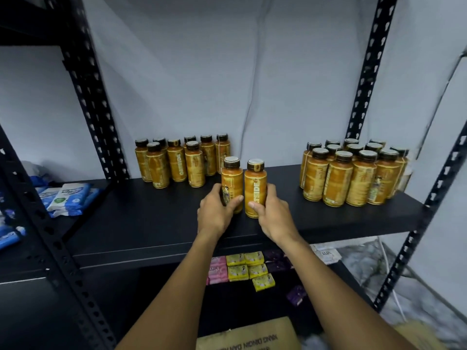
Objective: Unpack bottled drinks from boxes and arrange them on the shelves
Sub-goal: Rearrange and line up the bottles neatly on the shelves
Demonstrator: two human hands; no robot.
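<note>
Left hand [216,210] grips left bottle [231,183], right hand [275,213] grips right bottle [255,189]; both upright at shelf [141,223] front; nearer bottle group [182,161] at 10 o'clock.

Two bottles [255,188] side by side on shelf [151,223], between rear-left cluster [177,165] and right cluster [353,178]

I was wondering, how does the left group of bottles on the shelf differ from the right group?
The left group holds fewer bottles than the right group. The left group stands back by the wall; the right group reaches nearer the shelf's front edge. Both are upright orange bottles with dark caps.
</note>
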